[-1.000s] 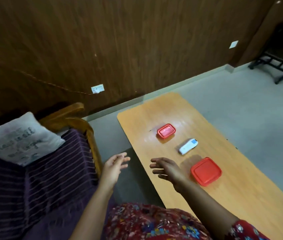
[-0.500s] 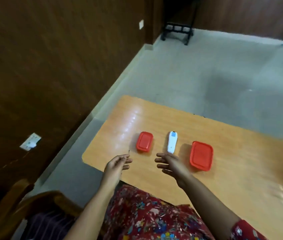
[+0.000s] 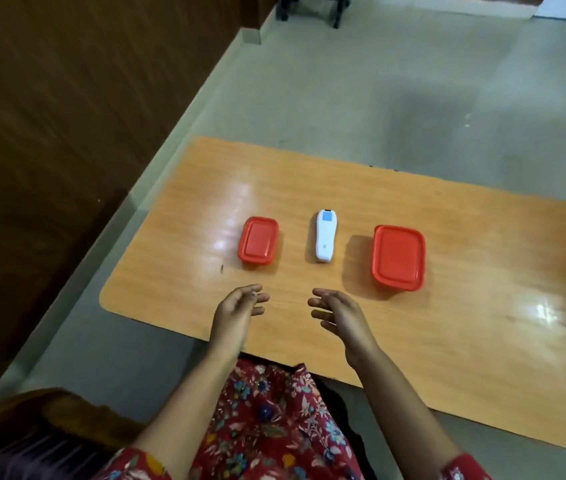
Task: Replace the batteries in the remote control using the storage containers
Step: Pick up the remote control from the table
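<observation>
Now that the view has swung square to the table (image 3: 482, 341), left hand (image 3: 236, 306) and right hand (image 3: 338, 313) hover empty and loose-fingered at lower centre, near the remote control (image 3: 325, 240) lying mid-frame between the small container (image 3: 259, 244) and large container (image 3: 398, 257), both unopened.

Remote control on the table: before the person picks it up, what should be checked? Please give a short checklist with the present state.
1. Remote control lies flat on the table, apart from both containers: ok.
2. Left hand and right hand hold nothing: ok.
3. Nothing lies between the hands and the remote: ok.
4. Battery cover faces up: cannot tell.
5. Small red container and large red container opened: not ok, both lids are on.
6. Which container holds fresh batteries: cannot tell.
</observation>
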